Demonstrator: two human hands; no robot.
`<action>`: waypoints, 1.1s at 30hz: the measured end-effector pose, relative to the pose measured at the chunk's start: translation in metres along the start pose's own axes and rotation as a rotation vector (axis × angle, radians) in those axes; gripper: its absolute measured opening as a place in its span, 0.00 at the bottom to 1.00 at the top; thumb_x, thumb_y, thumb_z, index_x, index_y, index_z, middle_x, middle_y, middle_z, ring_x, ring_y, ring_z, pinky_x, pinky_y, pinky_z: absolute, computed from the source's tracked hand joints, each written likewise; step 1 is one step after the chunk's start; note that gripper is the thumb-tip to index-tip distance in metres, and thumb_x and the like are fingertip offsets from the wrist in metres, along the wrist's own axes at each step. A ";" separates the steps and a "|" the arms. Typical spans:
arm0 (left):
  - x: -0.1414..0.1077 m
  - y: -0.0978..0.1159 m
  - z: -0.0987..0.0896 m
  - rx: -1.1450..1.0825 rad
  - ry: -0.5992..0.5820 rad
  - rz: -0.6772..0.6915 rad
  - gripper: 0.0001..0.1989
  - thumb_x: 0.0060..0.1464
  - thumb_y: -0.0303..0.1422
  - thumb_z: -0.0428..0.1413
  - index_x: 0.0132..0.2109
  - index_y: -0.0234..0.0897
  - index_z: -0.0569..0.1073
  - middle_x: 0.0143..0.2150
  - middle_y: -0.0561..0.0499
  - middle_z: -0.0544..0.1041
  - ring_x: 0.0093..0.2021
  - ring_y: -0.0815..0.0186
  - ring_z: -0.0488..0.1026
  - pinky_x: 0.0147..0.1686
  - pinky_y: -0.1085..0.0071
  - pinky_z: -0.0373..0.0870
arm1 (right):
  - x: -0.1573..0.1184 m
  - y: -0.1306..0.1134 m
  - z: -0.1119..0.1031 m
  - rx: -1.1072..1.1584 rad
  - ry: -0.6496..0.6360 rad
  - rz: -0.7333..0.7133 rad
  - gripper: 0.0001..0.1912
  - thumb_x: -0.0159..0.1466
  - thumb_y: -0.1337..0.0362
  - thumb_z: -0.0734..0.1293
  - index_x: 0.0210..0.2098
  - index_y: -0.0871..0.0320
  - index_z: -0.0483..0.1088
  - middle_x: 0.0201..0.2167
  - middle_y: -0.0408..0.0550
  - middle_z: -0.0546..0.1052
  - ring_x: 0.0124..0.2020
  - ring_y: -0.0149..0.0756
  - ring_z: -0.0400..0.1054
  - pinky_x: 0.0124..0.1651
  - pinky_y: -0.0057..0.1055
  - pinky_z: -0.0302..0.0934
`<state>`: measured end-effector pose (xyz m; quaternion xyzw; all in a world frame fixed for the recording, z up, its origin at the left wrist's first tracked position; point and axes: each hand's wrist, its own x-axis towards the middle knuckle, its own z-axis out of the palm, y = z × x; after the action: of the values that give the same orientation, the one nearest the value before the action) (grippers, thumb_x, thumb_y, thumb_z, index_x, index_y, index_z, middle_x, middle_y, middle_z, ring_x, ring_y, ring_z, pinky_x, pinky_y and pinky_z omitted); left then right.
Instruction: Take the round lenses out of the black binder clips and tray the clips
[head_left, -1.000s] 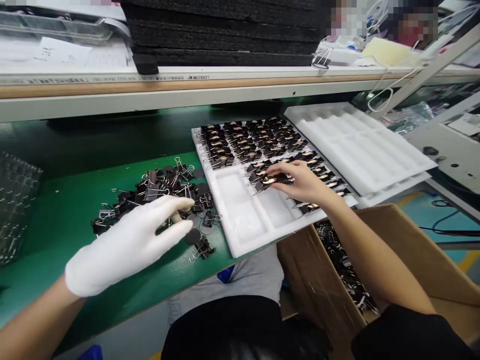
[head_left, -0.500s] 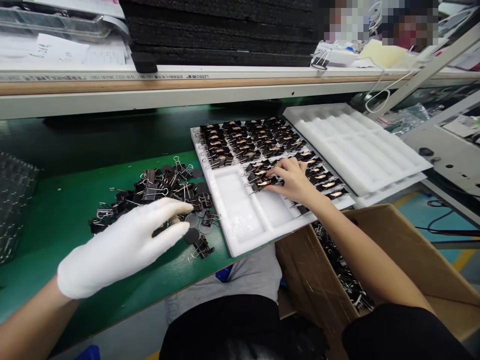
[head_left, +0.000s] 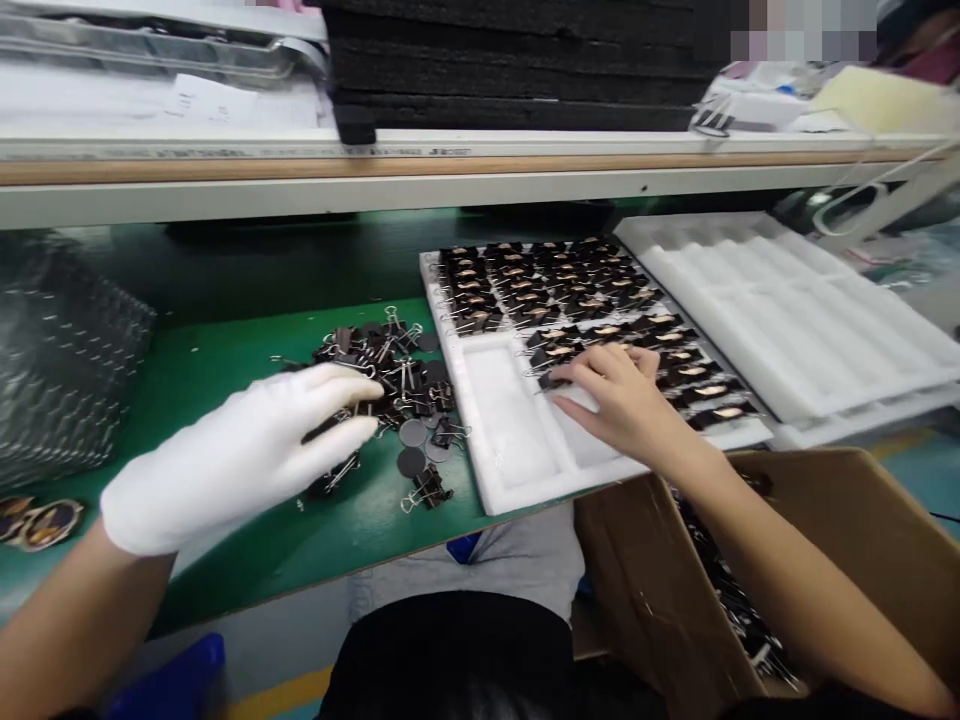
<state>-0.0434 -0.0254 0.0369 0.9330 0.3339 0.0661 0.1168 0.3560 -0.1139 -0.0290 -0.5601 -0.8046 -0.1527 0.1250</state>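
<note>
My left hand (head_left: 259,450), in a white glove, hovers at the near left side of a pile of black binder clips (head_left: 409,385) on the green table. Its thumb and fingers are apart, with clips visible in the gap behind them. Mixed into the pile are dark round discs (head_left: 411,462). My bare right hand (head_left: 619,395) is over the white foam tray (head_left: 491,490), thumb and fingertips closed around a binder clip (head_left: 549,381); the fingers partly hide it. Rows of binder clips with tan pieces (head_left: 555,275) fill the tray's far compartments and part of the near ones.
More white foam trays (head_left: 810,330) lie at the right. Below the table edge stands a cardboard box (head_left: 637,560) with clips inside. A shelf edge (head_left: 480,185) crosses above the table, bearing black foam sheets (head_left: 517,70). Clear plastic trays (head_left: 67,350) are stacked at the left.
The camera has turned left, so the scene sits further right. My left hand has shifted left relative to the pile. My right hand has come slightly nearer to me over the tray.
</note>
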 end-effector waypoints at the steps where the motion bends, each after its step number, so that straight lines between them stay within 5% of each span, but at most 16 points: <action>1: -0.002 -0.005 -0.004 0.025 0.041 -0.034 0.23 0.70 0.49 0.47 0.62 0.47 0.73 0.61 0.50 0.78 0.57 0.55 0.78 0.56 0.60 0.75 | 0.003 -0.017 -0.004 0.031 0.003 -0.076 0.04 0.74 0.64 0.67 0.46 0.57 0.73 0.40 0.50 0.77 0.43 0.43 0.68 0.49 0.42 0.47; 7: -0.042 -0.030 -0.006 0.162 0.349 -0.356 0.21 0.72 0.42 0.45 0.61 0.40 0.74 0.61 0.45 0.77 0.61 0.54 0.74 0.64 0.54 0.70 | 0.019 -0.106 -0.003 0.138 -0.058 -0.391 0.13 0.70 0.75 0.64 0.51 0.58 0.72 0.43 0.52 0.79 0.46 0.45 0.69 0.51 0.43 0.51; 10: -0.082 -0.028 0.004 0.122 0.536 -0.464 0.18 0.72 0.36 0.46 0.61 0.40 0.74 0.61 0.49 0.77 0.61 0.58 0.74 0.64 0.59 0.70 | 0.032 -0.121 0.009 0.135 -0.100 -0.421 0.20 0.66 0.79 0.61 0.53 0.58 0.73 0.47 0.55 0.79 0.48 0.47 0.69 0.50 0.45 0.51; 13: -0.117 -0.015 0.018 0.124 0.653 -0.410 0.14 0.68 0.29 0.50 0.55 0.39 0.76 0.55 0.48 0.80 0.55 0.60 0.78 0.58 0.61 0.74 | 0.051 -0.123 0.023 0.157 -0.178 -0.485 0.24 0.63 0.80 0.61 0.53 0.55 0.74 0.45 0.55 0.77 0.45 0.48 0.67 0.48 0.45 0.53; 17: -0.137 0.002 0.035 0.208 0.478 -0.206 0.16 0.62 0.25 0.55 0.55 0.39 0.75 0.51 0.44 0.83 0.50 0.57 0.80 0.50 0.59 0.75 | 0.069 -0.124 0.044 0.167 -0.254 -0.584 0.28 0.63 0.79 0.65 0.57 0.47 0.75 0.42 0.54 0.74 0.43 0.50 0.66 0.46 0.44 0.52; 19: -0.142 0.001 0.041 0.232 0.474 -0.225 0.17 0.61 0.25 0.56 0.56 0.38 0.75 0.51 0.42 0.82 0.50 0.57 0.80 0.51 0.58 0.75 | 0.074 -0.126 0.053 0.181 -0.267 -0.608 0.26 0.65 0.76 0.67 0.57 0.43 0.76 0.41 0.54 0.73 0.43 0.50 0.65 0.44 0.42 0.51; 27: -0.186 -0.052 0.055 0.425 0.677 -0.997 0.20 0.69 0.33 0.44 0.58 0.34 0.75 0.56 0.37 0.79 0.60 0.54 0.75 0.61 0.57 0.69 | 0.082 -0.124 0.077 0.281 -0.186 -0.691 0.16 0.66 0.67 0.73 0.51 0.44 0.78 0.38 0.50 0.73 0.40 0.47 0.65 0.42 0.42 0.52; 31: -0.202 -0.072 0.057 0.466 0.392 -1.358 0.25 0.68 0.42 0.43 0.60 0.32 0.74 0.56 0.30 0.76 0.56 0.40 0.73 0.52 0.49 0.68 | 0.079 -0.118 0.079 0.390 -0.123 -0.705 0.13 0.73 0.66 0.64 0.55 0.53 0.74 0.40 0.52 0.75 0.40 0.48 0.68 0.43 0.45 0.58; 33: -0.203 -0.079 0.061 0.440 0.232 -1.430 0.31 0.65 0.52 0.48 0.62 0.34 0.73 0.58 0.27 0.73 0.55 0.35 0.72 0.49 0.47 0.66 | 0.079 -0.114 0.072 0.527 -0.122 -0.636 0.15 0.75 0.62 0.63 0.59 0.54 0.71 0.46 0.55 0.77 0.44 0.49 0.71 0.44 0.48 0.63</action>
<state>-0.2353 -0.1067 -0.0514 0.4778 0.8734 0.0038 -0.0937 0.2199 -0.0553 -0.0777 -0.2407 -0.9549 0.0609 0.1626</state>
